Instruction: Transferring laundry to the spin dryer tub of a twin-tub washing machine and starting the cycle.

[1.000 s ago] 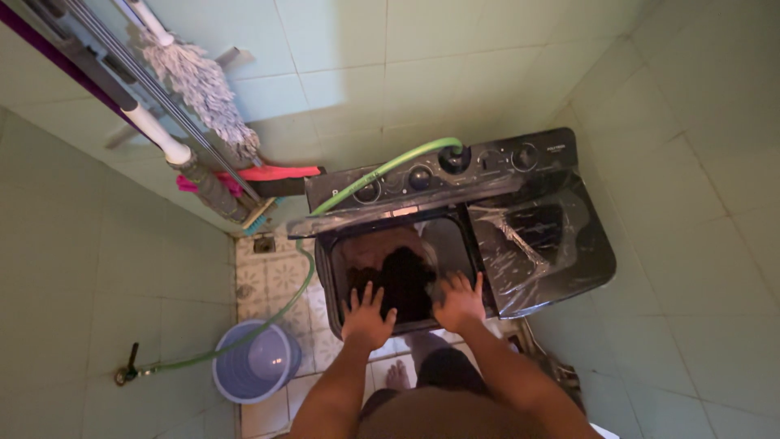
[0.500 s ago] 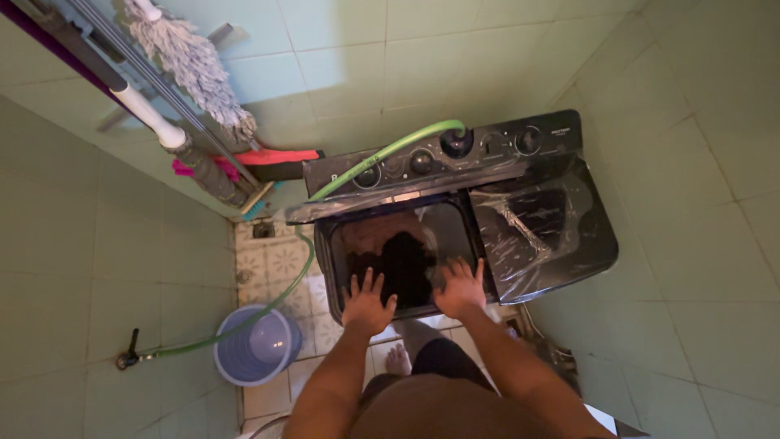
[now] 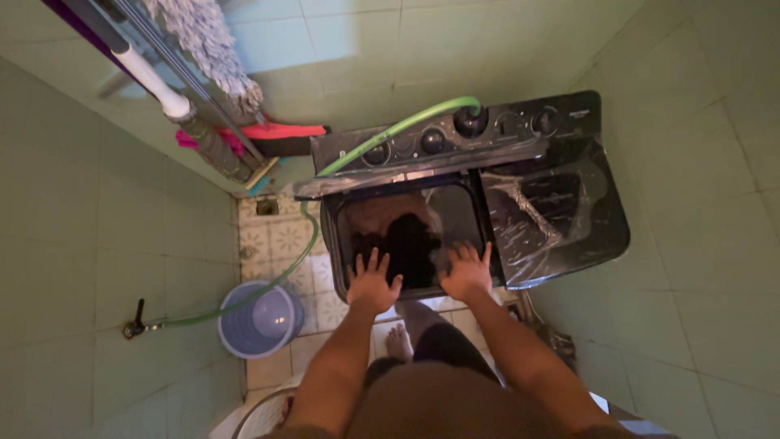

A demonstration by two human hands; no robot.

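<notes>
Hands flat, fingers spread wide, holding nothing: left hand [image 3: 373, 286] & right hand [image 3: 466, 273] on washer [image 3: 561, 236] tub rim, dark laundry [image 3: 406, 244] inside.

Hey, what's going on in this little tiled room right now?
A person stands over a black twin-tub washing machine. The left hand and right hand rest spread on the front rim of the open wash tub, holding nothing. Dark laundry sits inside. A green hose runs from a wall tap to the machine's top, past a purple bucket.
</notes>
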